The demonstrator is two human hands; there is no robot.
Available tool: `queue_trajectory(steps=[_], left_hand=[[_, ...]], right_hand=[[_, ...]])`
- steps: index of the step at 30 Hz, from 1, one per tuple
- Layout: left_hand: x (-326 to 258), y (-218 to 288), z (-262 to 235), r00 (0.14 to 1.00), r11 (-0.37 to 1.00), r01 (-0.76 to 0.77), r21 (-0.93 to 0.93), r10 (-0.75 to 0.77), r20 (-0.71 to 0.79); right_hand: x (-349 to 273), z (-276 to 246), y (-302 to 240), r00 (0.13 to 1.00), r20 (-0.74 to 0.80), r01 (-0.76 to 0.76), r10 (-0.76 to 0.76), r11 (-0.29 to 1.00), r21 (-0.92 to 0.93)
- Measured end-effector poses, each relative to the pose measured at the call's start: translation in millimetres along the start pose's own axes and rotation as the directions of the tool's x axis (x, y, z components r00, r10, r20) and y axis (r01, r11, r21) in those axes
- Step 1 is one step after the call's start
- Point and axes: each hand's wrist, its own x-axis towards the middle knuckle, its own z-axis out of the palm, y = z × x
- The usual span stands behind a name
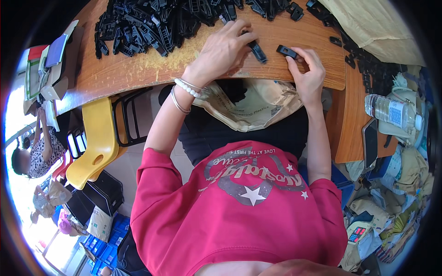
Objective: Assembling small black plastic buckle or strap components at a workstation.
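Observation:
Over the near part of the wooden table, my left hand [224, 49] is closed on a long black plastic part [257, 52], which slants down to the right from the fingers. To its right, my right hand [309, 73] pinches a short black plastic part [286, 51] between thumb and fingers. A small gap separates the two parts. Along the far side lies a heap of similar black plastic parts [152, 30]. Below the table edge, an open paper sack [258, 112] rests on my lap, with something black inside that I cannot make out.
The table [124, 71] has a worn surface. More black parts [363, 76] and a large sack [375, 25] lie at the right. A water bottle [391, 110] and a phone [369, 143] are nearby. A yellow chair [97, 142] and another person [41, 147] are at the left.

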Motion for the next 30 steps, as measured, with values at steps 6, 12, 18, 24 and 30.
queue_trajectory(steps=[6,12,18,24,30], left_hand=[[-2.4,4.5,10.4,0.999,0.988,0.054,-0.144,-0.053,0.008],[-2.3,4.2,12.2,1.000,0.981,0.027,-0.192,-0.026,0.007],[-2.7,8.6,12.8,1.000,0.974,-0.003,-0.227,0.003,-0.002],[-6.1,-14.9,-2.4,0.977,0.997,0.071,-0.031,-0.076,-0.202],[4.0,-29.8,-10.9,0.994,0.876,0.031,0.481,0.024,-0.108]], right_hand=[[-6.8,-5.6,-13.1,0.990,0.108,-0.115,0.089,0.956,0.269],[-5.5,-1.6,-13.6,0.984,0.140,-0.145,0.112,0.954,0.262],[1.1,7.9,-12.4,0.993,0.114,0.013,-0.043,0.969,0.248],[19.1,-14.5,-6.2,0.934,0.340,-0.040,-0.106,0.918,0.395],[73.6,12.1,29.9,0.992,-0.117,-0.044,0.041,0.999,-0.026]])
